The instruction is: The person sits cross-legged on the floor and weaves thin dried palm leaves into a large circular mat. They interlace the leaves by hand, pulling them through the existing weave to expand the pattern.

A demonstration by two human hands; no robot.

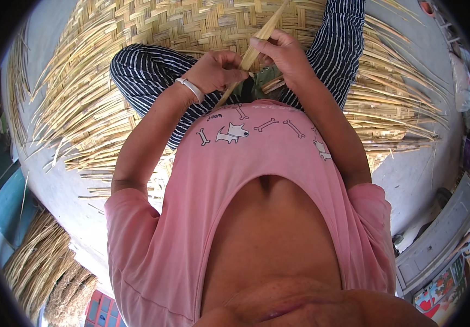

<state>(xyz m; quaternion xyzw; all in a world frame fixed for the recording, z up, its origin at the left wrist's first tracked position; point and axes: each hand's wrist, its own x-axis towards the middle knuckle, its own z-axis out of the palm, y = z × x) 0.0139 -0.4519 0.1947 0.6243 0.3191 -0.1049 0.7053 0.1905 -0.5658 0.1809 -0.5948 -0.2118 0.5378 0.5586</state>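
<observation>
A long pale bamboo strip (262, 38) runs from my lap up toward the top edge of the view. My right hand (285, 57) pinches it between thumb and fingers near its middle. My left hand (216, 71), with a white bangle at the wrist, is closed on the strip's lower part just below. Both hands are held over my lap, above a large woven bamboo mat (153, 24) that I sit on. My legs are in dark striped trousers, and loose strip ends fan out around the mat's edge.
A bundle of bamboo strips (41, 261) lies at the lower left on the grey floor (60, 185). A grey box-like unit (442, 234) and coloured items stand at the right. A blue board (8, 207) lies at the left edge.
</observation>
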